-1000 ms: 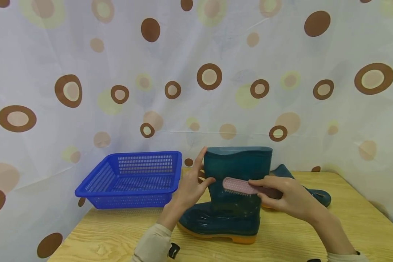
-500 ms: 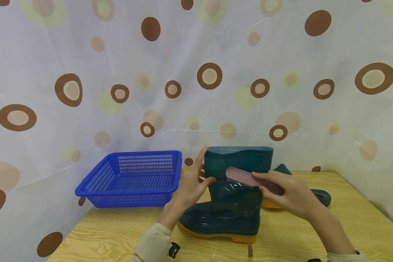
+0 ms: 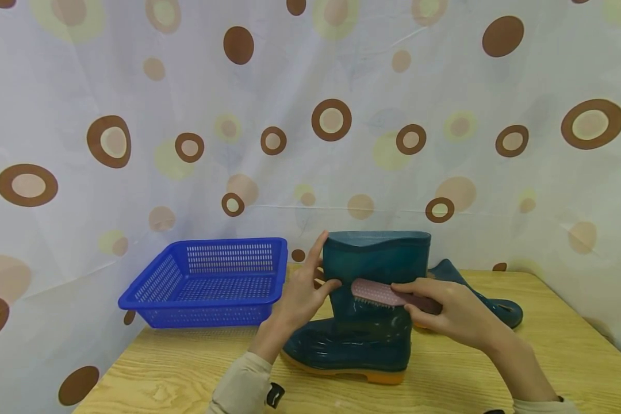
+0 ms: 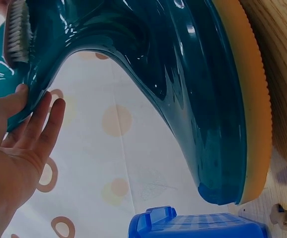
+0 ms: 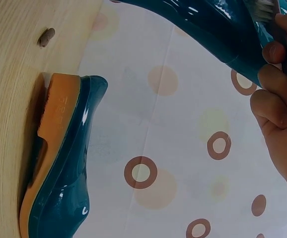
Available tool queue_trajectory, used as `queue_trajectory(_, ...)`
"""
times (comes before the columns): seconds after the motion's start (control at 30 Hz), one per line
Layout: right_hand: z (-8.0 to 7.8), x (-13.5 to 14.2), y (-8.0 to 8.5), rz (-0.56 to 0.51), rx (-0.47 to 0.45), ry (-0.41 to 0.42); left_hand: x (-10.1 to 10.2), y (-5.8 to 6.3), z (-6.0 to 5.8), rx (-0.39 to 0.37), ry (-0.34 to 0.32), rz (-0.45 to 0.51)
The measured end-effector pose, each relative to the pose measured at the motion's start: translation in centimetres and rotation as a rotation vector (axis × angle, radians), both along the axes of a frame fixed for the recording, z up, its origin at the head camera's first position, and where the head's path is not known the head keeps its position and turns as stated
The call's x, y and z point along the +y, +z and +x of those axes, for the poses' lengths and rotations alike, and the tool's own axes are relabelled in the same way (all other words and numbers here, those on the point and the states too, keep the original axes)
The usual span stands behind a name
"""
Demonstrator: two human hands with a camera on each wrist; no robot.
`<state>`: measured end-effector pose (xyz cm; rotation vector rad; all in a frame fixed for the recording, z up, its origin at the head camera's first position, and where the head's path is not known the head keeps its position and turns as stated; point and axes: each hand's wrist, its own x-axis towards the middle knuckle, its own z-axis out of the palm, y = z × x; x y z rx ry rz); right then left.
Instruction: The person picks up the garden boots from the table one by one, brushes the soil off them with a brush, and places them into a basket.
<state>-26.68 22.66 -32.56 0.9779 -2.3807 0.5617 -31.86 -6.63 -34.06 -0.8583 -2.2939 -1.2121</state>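
Note:
A dark green rubber boot (image 3: 362, 345) with an orange sole stands upright on the table, toe to the left. My left hand (image 3: 302, 296) grips the front edge of its shaft, thumb on the near side and fingers behind. My right hand (image 3: 455, 310) holds a pinkish scrubbing brush (image 3: 375, 292) by its darker handle, index finger along the top. In the left wrist view, the brush's pale bristles (image 4: 20, 32) lie against the shaft, close to my left thumb. The right wrist view shows my fingers (image 5: 277, 84) curled round the handle.
A blue plastic basket (image 3: 222, 316) stands on the wooden table (image 3: 186, 368) at the left. Behind my right hand sits a low dark green rubber shoe (image 3: 509, 313), its orange sole (image 5: 59, 106) clear in the right wrist view. A spotted curtain (image 3: 310, 172) hangs behind.
The brush in my right hand went up the boot shaft, then came back down and slightly left to about where it started. My left hand and the boot stay in place.

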Motion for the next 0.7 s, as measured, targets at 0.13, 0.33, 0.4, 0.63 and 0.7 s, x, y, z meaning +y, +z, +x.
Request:
queue_trajectory(0.13, 0.0, 0.1, 0.0, 0.0, -0.013, 0.008, 0.0, 0.0, 0.0, 0.008, 0.0, 0.0)
queue_trajectory(0.33, 0.0, 0.2, 0.1, -0.009, -0.024, 0.059, 0.0, 0.0, 0.0, 0.01, -0.001, 0.0)
queue_trajectory(0.4, -0.1, 0.3, 0.1, -0.029, -0.008, 0.095, 0.0, 0.0, 0.0, 0.008, 0.0, 0.0)
queue_trajectory(0.63, 0.1, 1.1, 0.5, -0.118, 0.109, 0.152, 0.0, 0.1, 0.1, -0.007, -0.001, 0.011)
queue_trajectory(0.7, 0.1, 1.2, 0.6, -0.136, 0.134, 0.158, 0.1, 0.1, 0.1, -0.018, -0.008, 0.025)
